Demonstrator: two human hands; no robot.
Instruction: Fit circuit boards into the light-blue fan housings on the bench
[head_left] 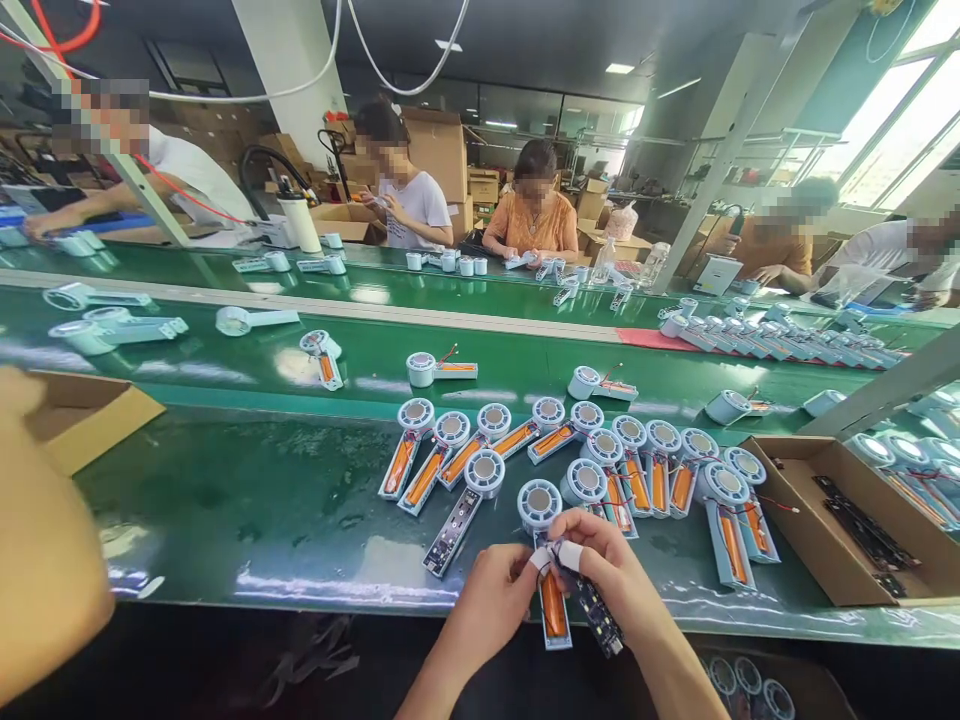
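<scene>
Working at a green bench (pixel 315 500), with both bare hands brought together over the neck of a white round-headed unit (pixel 539 503) near the bench's front edge. Pinching in at the neck with the left hand (pixel 491 588), thumb and fingers drawn close, on exactly what too covered to tell; gripping the far end of a dark circuit board (pixel 598 612) with the right hand (pixel 613 575). Wearing white covers on both thumbs, tips almost meeting. Pointing away from the wearer with its round head and back toward the wearer with its open handle, long axis running nearly straight up the bench and veering slightly right at the near end, around an orange cell (pixel 553 605). Slanting more sharply to the right at its near end with the circuit board, just beside the handle. Lying to the left, near the left hand, with head away and handle angled toward the near left: a second unit (pixel 452 532) with a board set in its handle. Spread beyond, mostly with heads away, handles near and orange showing: a cluster of similar units (pixel 630 432). Standing at right, with dark boards inside: a cardboard box (pixel 806 545). Seated across the green belt (pixel 360 365), among more white units: several co-workers (pixel 536 225).
</scene>
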